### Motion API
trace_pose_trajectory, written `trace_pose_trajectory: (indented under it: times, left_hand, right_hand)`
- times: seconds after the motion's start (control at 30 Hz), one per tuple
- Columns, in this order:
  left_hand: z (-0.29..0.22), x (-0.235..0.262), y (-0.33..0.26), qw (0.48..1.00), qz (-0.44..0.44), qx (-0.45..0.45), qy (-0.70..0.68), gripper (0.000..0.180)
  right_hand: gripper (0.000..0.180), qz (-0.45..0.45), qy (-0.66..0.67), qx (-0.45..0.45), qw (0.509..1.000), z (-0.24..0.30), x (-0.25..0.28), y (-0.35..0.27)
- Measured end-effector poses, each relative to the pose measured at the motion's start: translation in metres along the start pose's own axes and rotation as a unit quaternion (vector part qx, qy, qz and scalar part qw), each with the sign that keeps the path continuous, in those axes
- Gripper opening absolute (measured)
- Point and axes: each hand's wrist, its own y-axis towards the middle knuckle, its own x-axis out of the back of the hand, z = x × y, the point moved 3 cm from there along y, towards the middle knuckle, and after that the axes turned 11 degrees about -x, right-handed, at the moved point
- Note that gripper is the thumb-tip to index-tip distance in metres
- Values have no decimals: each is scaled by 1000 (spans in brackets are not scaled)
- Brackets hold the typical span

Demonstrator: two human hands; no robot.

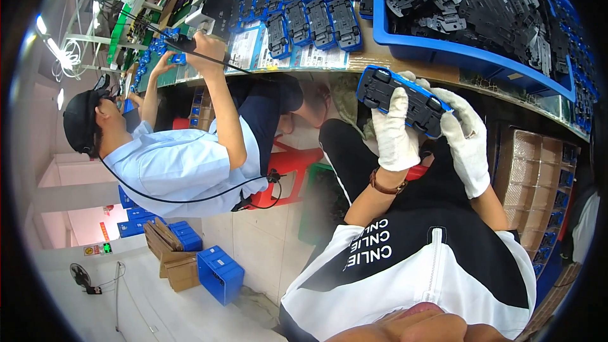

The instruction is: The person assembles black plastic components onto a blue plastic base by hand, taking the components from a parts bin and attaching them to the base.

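While your white-gloved left hand (395, 136) pinches the blue toy car (415, 102), thumb across its black underside, your right hand (467, 142) curls around its right end. Car at 2 o'clock of view centre; from it, blue tub (453, 52) of black parts (468, 9) at 1 o'clock, upturned cars (320, 24) at 10.

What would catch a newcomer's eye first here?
Probably the blue-and-black toy car, right of centre, held underside up between the white-gloved left hand and right hand. Next, the big blue bin heaped with black parts at upper right, with rows of similar cars to its left. At left sits a co-worker in a light-blue shirt.
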Motion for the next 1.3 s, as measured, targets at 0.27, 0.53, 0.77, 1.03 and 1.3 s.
trace_pose_trajectory:
  times: [0.27,0.53,0.77,1.03,1.3]
  left_hand:
    - [5,-1,-5,997,-11,-65,45,38]
    - [-25,56,32,993,-61,-63,75,37]
    - [-178,181,157,784,-165,-310,511,58]
    - [-184,198,208,864,-137,-215,434,34]
    - [-167,180,156,864,-166,-262,396,38]
  right_hand:
    - [37,-22,7,36,999,-14,0,6]
    - [44,-33,-82,76,993,-6,12,4]
    - [23,-162,-196,18,967,-26,86,-14]
    - [20,-233,-273,25,933,-23,127,-32]
    - [14,-215,-356,110,903,-25,136,-22]
